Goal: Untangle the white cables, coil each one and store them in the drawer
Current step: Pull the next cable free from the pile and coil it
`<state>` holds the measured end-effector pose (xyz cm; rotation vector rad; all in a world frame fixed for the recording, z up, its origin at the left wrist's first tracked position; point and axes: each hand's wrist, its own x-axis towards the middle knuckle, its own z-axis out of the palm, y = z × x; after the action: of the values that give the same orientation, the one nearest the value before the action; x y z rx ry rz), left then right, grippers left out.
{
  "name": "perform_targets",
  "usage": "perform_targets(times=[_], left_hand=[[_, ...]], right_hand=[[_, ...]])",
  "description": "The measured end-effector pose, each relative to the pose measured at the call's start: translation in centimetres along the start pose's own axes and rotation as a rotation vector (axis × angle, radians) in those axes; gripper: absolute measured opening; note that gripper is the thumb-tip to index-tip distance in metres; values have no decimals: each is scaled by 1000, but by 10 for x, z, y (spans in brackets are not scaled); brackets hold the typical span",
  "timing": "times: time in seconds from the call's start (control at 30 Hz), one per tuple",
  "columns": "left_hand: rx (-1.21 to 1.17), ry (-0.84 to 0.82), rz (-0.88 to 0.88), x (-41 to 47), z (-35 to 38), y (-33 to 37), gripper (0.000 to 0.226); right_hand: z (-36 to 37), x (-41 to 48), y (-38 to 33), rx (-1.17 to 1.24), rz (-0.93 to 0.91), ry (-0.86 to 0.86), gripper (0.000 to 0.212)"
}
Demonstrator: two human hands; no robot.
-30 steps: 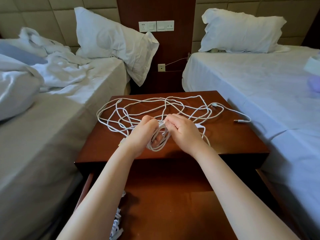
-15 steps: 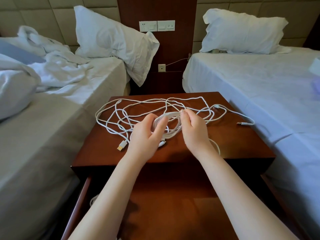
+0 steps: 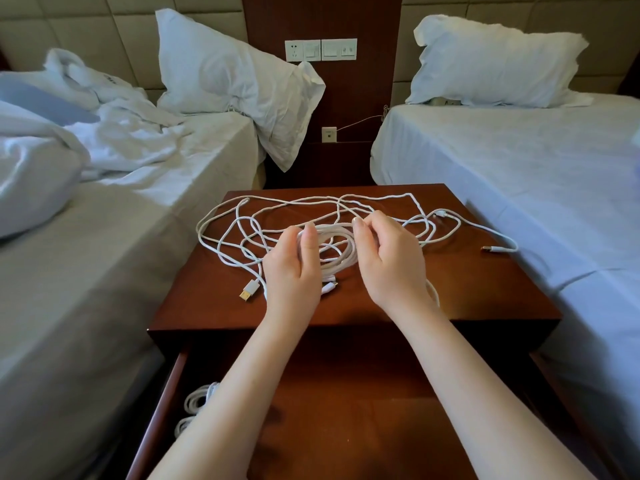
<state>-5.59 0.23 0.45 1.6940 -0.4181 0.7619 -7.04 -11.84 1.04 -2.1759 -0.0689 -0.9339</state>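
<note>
Evidently your hands now stand apart: the bundle clenched between them a second ago lies spread as a coil (image 3: pixel 337 252) on the nightstand (image 3: pixel 485 292), amid the loose white cables (image 3: pixel 254 230). Left hand (image 3: pixel 294 271) and right hand (image 3: pixel 391 265) each grip its rim, fingers curled. Judged nearly ready for the open drawer (image 3: pixel 166 393).

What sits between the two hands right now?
A coil of white cable, held at its sides by the left hand and right hand; head view.
</note>
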Motion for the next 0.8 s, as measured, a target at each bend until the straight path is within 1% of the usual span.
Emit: perform_targets(times=[0.07, 0.13, 0.2, 0.27, 0.3, 0.37, 0.47, 0.53, 0.7, 0.8], left_hand=[[16, 42, -32, 2, -2, -4, 42], [46, 93, -61, 5, -6, -9, 41], [70, 155, -94, 9, -13, -15, 40], [48, 207, -135, 12, -18, -20, 41], [32, 222, -155, 13, -20, -21, 41], [-1, 234, -194, 14, -21, -19, 44], [-109, 228, -243, 15, -22, -14, 47], [-160, 207, -260, 15, -21, -8, 46], [-318, 191, -304, 18, -18, 8, 38], [-423, 113, -327, 19, -18, 17, 38]], right_hand=[[-3, 2, -2, 27, -38, -7, 25], [-5, 2, -6, 52, -104, -52, 24], [-5, 0, -12, 104, -122, -201, 25], [0, -5, -17, 180, -59, -420, 28], [2, -8, -19, 211, -26, -499, 29], [8, -12, -20, 280, 36, -597, 30], [7, -10, -19, 418, 174, -725, 32], [1, -6, -17, 454, 235, -800, 35], [-16, 1, -12, 587, 298, -941, 37], [-22, 4, -6, 647, 311, -976, 41]])
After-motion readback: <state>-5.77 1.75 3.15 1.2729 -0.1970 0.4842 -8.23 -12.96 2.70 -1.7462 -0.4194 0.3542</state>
